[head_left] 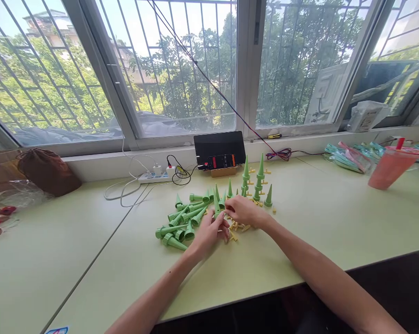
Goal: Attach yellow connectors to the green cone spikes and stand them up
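My left hand [211, 232] is closed round the base of an upright green plastic watering spike [217, 204]. My right hand [244, 211] pinches right beside that spike; what its fingertips hold is too small to make out. Below both hands lie several loose yellow T-shaped valves [233, 236]. To the left is a heap of green spikes [176, 229], most on their sides with open caps showing. Beyond my right hand, green spikes with yellow valves [260, 172] stand upright, some stacked. A single spike [269, 196] stands to their right.
A phone [222, 161] leans on a stand before a black tablet [235, 141] by the window. A power strip [157, 176] with cables lies back left, near a brown bag [49, 171]. At right stand a red cup [393, 167] and plastic packets [350, 157].
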The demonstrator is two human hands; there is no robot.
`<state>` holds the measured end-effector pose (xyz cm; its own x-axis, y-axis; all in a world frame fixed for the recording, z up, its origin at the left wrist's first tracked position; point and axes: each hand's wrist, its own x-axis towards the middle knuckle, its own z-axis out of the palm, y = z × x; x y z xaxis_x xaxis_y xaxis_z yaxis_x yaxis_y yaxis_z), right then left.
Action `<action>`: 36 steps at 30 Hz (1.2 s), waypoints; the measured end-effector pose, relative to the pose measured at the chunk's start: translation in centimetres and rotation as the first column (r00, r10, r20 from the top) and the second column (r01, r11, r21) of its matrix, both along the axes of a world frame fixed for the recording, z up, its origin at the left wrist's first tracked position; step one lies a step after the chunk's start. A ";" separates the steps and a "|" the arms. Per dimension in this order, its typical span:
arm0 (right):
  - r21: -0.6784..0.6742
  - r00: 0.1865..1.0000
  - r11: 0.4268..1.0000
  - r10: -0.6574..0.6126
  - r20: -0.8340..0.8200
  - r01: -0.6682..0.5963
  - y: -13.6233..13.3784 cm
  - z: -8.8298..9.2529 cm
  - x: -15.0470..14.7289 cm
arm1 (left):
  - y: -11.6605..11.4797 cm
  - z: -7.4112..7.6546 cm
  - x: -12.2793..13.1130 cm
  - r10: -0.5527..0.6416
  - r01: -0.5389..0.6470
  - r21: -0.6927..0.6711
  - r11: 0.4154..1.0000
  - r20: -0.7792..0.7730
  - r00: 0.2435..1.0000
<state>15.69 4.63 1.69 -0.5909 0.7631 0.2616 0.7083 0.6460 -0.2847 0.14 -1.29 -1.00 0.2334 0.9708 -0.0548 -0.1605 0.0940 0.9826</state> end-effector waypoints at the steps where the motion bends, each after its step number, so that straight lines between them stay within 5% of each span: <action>1: -0.017 1.000 1.000 0.019 0.005 -0.019 0.1 0.0 0.1 | 0.0 -0.1 0.1 -0.009 0.009 -0.027 1.000 0.001 1.000; 9: -0.190 0.970 0.956 0.238 0.055 -0.223 0.1 0.0 0.9 | 1.0 -0.7 -0.4 0.163 -0.133 0.134 0.982 -0.251 0.954; 14: -0.233 0.960 0.944 0.262 0.096 -0.234 -0.2 0.0 0.8 | 1.5 -0.9 -1.0 0.278 -0.196 0.247 0.949 -0.361 0.890; 36: -0.183 0.969 0.954 0.246 0.016 -0.239 -0.3 -1.0 0.1 | 1.2 -0.4 -1.1 0.350 -0.229 0.345 0.910 -0.345 0.871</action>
